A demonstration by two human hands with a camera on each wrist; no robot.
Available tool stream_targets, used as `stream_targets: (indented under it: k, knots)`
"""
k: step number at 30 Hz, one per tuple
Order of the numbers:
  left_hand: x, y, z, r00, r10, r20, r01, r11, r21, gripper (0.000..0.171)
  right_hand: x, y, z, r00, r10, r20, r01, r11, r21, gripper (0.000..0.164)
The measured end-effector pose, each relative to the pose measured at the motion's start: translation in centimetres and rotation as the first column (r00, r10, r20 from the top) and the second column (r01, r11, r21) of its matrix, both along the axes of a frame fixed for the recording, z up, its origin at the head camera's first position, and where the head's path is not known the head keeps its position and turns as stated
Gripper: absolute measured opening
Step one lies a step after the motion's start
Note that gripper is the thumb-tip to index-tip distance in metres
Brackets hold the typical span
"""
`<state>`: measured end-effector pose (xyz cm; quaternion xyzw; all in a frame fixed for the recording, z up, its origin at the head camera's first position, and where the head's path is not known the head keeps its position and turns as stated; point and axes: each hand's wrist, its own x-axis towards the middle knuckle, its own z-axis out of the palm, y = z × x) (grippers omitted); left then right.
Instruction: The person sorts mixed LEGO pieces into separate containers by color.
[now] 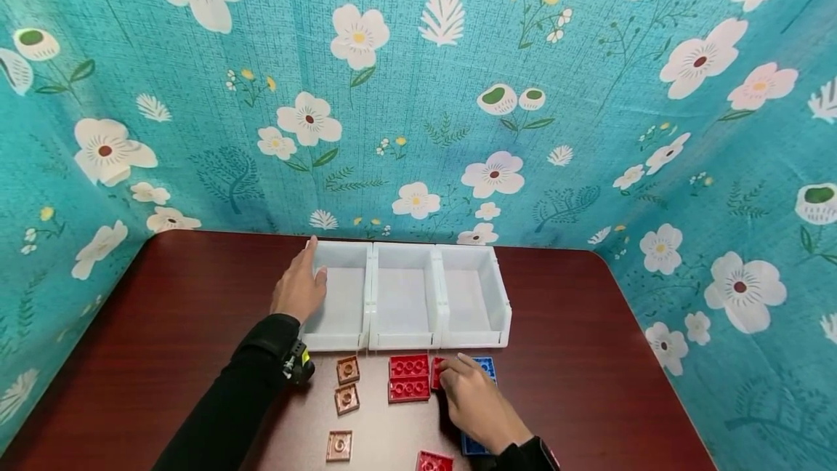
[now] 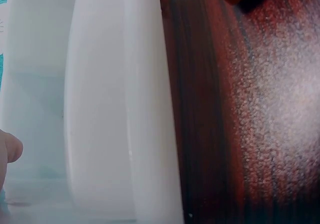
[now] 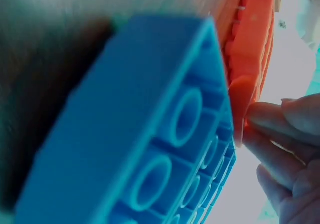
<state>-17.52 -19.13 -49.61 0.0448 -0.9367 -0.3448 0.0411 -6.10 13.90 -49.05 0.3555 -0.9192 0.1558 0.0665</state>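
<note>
My left hand [image 1: 301, 288] lies along the left wall of a white three-compartment bin [image 1: 335, 341], fingers extended and thumb over the left compartment. In the left wrist view, the bin's pale wall [image 2: 100, 108] fills the middle, with one fingertip [image 2: 14, 148] at the left edge. Just in front of the bin, my right hand [image 1: 480, 402] pinches a red toy building brick [image 1: 436, 373], partly hidden by the fingers. Two more red bricks [image 1: 409, 389] lie immediately left of it. Blue bricks [image 1: 485, 365] stand under and beside the right hand, hollow undersides showing.
Three brown square bricks [image 1: 347, 399] form a loose column on the left of the dark red table [image 1: 556, 355]. Another red brick [image 1: 434, 462] is cut off by the bottom edge. Behind the bin hangs a teal flowered cloth [image 1: 392, 144].
</note>
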Motion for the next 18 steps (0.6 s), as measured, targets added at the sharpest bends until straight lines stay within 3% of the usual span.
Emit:
stream_targets:
  k: [8,11,15,18]
  knots:
    - [0.0,0.1,-0.1,1.0,0.006,0.011,-0.006,1.0,-0.004,0.068,-0.9,0.3,0.0,0.998,-0.017,0.056,0.015,0.999,0.032,0.014]
    - [0.1,0.2,0.0,1.0,0.006,0.012,-0.006,1.0,-0.005,0.068,-0.7,0.4,0.5,0.999,-0.027,0.019,0.027,0.999,0.02,0.013]
    - [0.0,0.2,0.1,1.0,0.012,-0.001,-0.012,1.0,-0.01,0.068,0.4,0.4,1.6,0.997,-0.023,-0.072,0.019,0.999,-0.046,0.008]
    - [0.1,0.4,0.5,1.0,0.01,-0.007,-0.01,1.0,-0.015,0.068,2.3,0.6,2.0,0.997,0.012,-0.079,-0.018,0.997,-0.076,0.011]
